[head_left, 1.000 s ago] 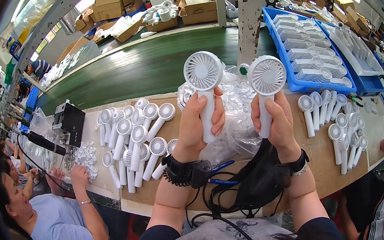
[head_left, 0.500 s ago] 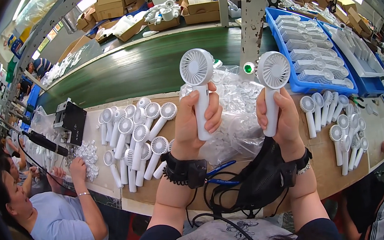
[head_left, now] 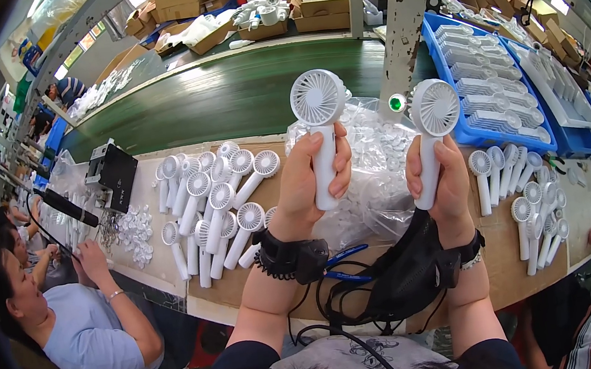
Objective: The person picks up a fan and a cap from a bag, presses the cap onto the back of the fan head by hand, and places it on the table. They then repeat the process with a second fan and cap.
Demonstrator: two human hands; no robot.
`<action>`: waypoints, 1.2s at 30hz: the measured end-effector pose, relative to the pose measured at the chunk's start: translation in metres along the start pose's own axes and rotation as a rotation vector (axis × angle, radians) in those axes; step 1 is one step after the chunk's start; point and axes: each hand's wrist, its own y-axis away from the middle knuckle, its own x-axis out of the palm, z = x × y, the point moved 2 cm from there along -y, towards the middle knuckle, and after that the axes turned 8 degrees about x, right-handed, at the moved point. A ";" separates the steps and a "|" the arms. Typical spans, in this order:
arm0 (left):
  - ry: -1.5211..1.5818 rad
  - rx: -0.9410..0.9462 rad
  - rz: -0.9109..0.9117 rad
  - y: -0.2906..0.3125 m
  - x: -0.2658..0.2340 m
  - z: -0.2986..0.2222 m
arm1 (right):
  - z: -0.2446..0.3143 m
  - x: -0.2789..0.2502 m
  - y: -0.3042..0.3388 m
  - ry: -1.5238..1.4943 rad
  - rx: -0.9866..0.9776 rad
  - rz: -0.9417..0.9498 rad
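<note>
I'm watching the left hand [head_left: 306,177] gripping a white fan [head_left: 318,99] by the clear bag [head_left: 372,201]'s left side; opposite, the right hand [head_left: 450,185] is clasping another fan [head_left: 436,108].

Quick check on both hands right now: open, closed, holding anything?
Left hand: closed around the handle of a white handheld fan.
Right hand: closed around the handle of another white fan.

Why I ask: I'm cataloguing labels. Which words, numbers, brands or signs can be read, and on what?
No text is clearly legible.
Black box, left: pale marks, too small to read.
Grey shirt: dark printed design, no readable words.
Left held fan and right held fan: no readable lettering.
</note>
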 end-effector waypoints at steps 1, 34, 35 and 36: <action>-0.007 0.004 0.006 0.000 0.000 0.000 | 0.000 0.000 -0.001 -0.001 -0.003 0.003; -0.027 -0.061 0.024 -0.001 0.002 0.008 | -0.006 -0.003 -0.002 0.027 0.032 0.002; -0.026 -0.066 0.025 -0.001 0.002 0.010 | -0.004 -0.003 -0.002 0.033 0.030 -0.002; -0.024 -0.065 0.028 -0.001 0.003 0.010 | -0.004 -0.002 -0.002 0.037 0.032 -0.002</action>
